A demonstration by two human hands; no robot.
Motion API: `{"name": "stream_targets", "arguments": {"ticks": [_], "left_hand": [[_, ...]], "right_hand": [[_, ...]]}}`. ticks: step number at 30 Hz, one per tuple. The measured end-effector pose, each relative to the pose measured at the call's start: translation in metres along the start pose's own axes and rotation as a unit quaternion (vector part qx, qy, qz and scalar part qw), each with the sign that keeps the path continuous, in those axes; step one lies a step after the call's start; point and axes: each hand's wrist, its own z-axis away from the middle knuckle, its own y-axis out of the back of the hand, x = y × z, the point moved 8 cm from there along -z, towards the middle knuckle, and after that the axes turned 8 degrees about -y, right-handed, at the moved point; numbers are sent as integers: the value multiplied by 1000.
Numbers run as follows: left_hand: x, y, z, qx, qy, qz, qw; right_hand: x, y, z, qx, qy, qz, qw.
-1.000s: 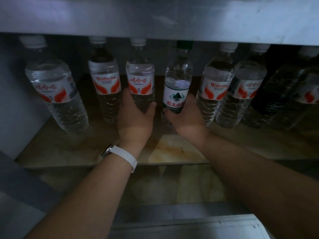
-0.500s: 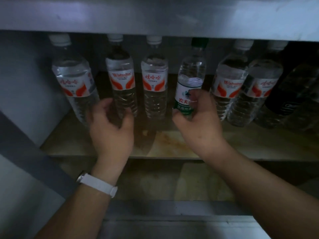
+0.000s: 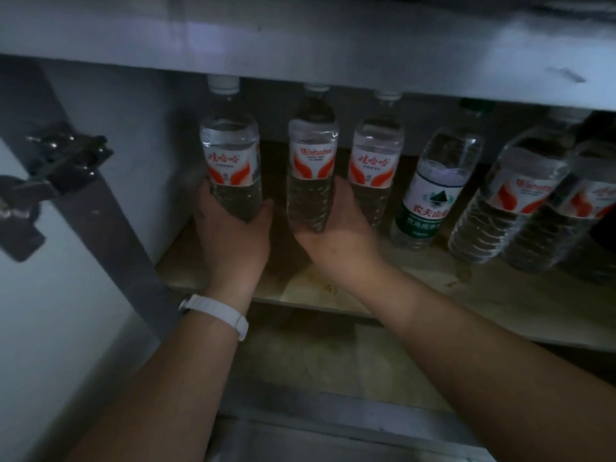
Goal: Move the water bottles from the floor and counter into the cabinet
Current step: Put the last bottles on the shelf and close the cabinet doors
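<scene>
So the left hand (image 3: 233, 235) is wrapped round the ribbed lower half of the far-left bottle (image 3: 230, 155), with fingers on its 9 o'clock side and the thumb hooked across at 3. The right hand (image 3: 336, 238) is grasping the second bottle (image 3: 311, 161) low down. Its thumb sits under the base and its fingers go up the 3 o'clock side, squeezed in next to the third bottle (image 3: 375, 161). All three are clear, soft-looking plastic with ridged bodies, white caps and white labels with red-orange swooshes, and they stand upright on the shelf (image 3: 416, 288). The shelf is a worn, stained, pale board inside the cabinet. At 3 o'clock of the third one there's a green bottle (image 3: 433, 195) with a smoother body, a green-and-white label and a dark cap. Two more red-label ones (image 3: 513, 201) sit just beside it, further toward 3 o'clock. The ones on the right look tilted, though I can't tell if that's just the wide lens. There's a white wristband (image 3: 216, 311) on the left wrist, and a dark metal hinge (image 3: 63, 158) sits on the cabinet side at about 9 o'clock.
</scene>
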Motion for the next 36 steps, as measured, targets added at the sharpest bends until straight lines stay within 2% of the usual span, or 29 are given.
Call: {"name": "stream_targets", "arguments": {"ticks": [3,8,12,26,31,36], "left_hand": [[-3,0,-3,6,6,12,1000],[-4,1,-8,-2,9,9,1000],[-7,-2,-12,-11,17,9,1000],[-6,-22,-23,-45,14,12,999],[-1,-22,-18,-46,16,18,999],[6,-19,-6,-55,-27,-42,997]], "right_hand": [[6,-12,-13,14,-28,-41,999],[13,-23,-27,32,-91,-19,995],[14,-25,-31,44,-110,-26,993],[12,-26,-30,84,-102,-6,991],[15,-25,-29,58,-84,-15,995],[13,-14,-8,21,-20,-31,999]]}}
